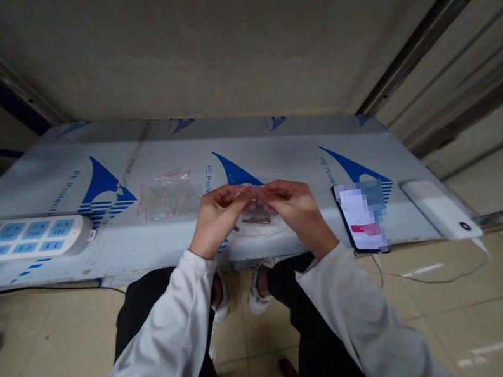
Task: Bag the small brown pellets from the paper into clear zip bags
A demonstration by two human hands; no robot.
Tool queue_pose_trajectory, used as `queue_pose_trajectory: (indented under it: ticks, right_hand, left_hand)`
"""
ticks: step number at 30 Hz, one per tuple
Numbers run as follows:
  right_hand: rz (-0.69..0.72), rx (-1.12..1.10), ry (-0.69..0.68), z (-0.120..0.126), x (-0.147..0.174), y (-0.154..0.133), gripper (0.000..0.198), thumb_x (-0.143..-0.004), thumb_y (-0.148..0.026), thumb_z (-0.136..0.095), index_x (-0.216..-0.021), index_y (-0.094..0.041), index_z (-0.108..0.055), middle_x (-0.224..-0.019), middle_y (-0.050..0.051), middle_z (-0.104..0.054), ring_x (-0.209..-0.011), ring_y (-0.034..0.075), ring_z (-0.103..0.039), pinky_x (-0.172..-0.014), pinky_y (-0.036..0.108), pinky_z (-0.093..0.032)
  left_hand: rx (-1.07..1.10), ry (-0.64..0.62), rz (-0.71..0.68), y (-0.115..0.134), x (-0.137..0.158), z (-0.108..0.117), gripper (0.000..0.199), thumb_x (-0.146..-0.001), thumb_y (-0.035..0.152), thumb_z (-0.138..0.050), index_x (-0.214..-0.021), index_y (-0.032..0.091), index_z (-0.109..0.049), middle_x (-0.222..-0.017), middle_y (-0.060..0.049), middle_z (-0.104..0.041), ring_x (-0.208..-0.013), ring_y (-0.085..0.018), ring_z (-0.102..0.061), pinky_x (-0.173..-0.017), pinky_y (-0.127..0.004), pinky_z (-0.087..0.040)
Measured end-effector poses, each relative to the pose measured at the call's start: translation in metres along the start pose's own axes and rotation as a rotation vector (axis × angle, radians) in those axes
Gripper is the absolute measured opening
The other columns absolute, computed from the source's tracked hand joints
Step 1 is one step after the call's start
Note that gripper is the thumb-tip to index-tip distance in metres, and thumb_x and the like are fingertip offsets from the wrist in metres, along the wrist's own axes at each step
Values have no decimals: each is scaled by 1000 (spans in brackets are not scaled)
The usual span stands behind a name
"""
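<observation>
My left hand [220,216] and my right hand [297,205] meet at the near middle of the table, each closed in a pinch. Between their fingertips is a small clear plastic bag [254,192], partly hidden by the thumbs. Just under it lie some small dark brown pieces [257,219], too blurred to name. They seem to rest on a pale round dish or wrapping [263,233]; I cannot tell which. To the left of my left hand several clear zip bags with red seal lines [168,196] lie flat in a loose pile.
The table [273,146] is covered in printed protective film. A white power strip [74,237] lies at the left. On the right are a lit phone [358,222] and a white power bank [438,205] with a cable [440,280] hanging over the front edge. A wall stands behind.
</observation>
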State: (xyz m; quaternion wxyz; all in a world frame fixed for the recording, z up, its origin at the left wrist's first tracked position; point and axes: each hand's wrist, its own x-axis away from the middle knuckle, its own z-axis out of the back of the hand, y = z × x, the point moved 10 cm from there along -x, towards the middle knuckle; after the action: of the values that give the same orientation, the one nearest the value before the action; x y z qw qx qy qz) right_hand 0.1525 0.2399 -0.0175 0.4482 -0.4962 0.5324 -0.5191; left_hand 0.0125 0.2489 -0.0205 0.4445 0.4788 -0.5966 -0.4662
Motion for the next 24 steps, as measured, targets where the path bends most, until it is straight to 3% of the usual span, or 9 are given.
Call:
queue_pose_trajectory:
  ticks: [4, 7, 10, 13, 15, 19, 24]
  right_hand:
    - [-63, -46, -99, -7, 2, 8, 30, -64, -45, -76, -74, -16, -73, -70, 4, -72, -61, 14, -63, -62, 26, -52]
    - [-92, -72, -36, 0, 6, 13, 34, -62, -47, -77, -74, -16, -72, -70, 5, -72, -61, 15, -64, -61, 28, -53]
    - [-11, -7, 52, 10, 9, 4, 27, -63, -42, -77, -67, -17, -68, -62, 2, -69, -56, 13, -60, -58, 26, -51]
    - [82, 63, -12, 4, 11, -7, 22, -69, -39, -73, -68, -18, -67, -63, 1, -68, -59, 13, -61, -61, 25, -51]
    - [99, 78, -59, -2, 14, -10, 20, -73, -39, -70, -72, -18, -68, -67, 1, -69, -64, 14, -63, -64, 26, -52]
    - [75, 73, -24, 3, 18, -7, 21, -75, -39, -68, -74, -18, -69, -69, 1, -70, -66, 15, -65, -66, 27, -52]
    - [74, 117, 54, 22, 17, -6, 21, -74, -40, -69, -73, -18, -69, -68, 1, -70, -65, 16, -65, -65, 27, -52]
  left_hand:
    - [-54, 1, -31, 0, -2, 3, 22, -63, 30, -76, -74, 14, -68, -75, -6, -73, -69, -16, -68, -68, -28, -54]
    - [-97, 38, -79, 3, -1, 5, 18, -64, 30, -74, -69, 14, -67, -71, -5, -72, -66, -16, -67, -65, -28, -54]
    - [-94, 23, -98, 4, 1, 1, 20, -67, 33, -72, -72, 14, -67, -70, -4, -71, -63, -16, -66, -64, -27, -54]
    - [-75, -11, -76, 3, 2, -4, 24, -67, 35, -73, -76, 14, -69, -75, -5, -73, -69, -17, -67, -68, -28, -54]
    - [-74, -31, -68, 3, 3, -6, 24, -66, 36, -75, -73, 14, -70, -75, -6, -73, -69, -17, -67, -67, -28, -53]
    - [-88, -15, -84, 9, 5, -6, 23, -65, 37, -76, -64, 14, -68, -66, -4, -72, -60, -15, -65, -60, -26, -51]
    - [-86, -150, -14, 5, 6, -21, 26, -73, 42, -69, -74, 17, -73, -72, -4, -74, -68, -19, -69, -69, -31, -55]
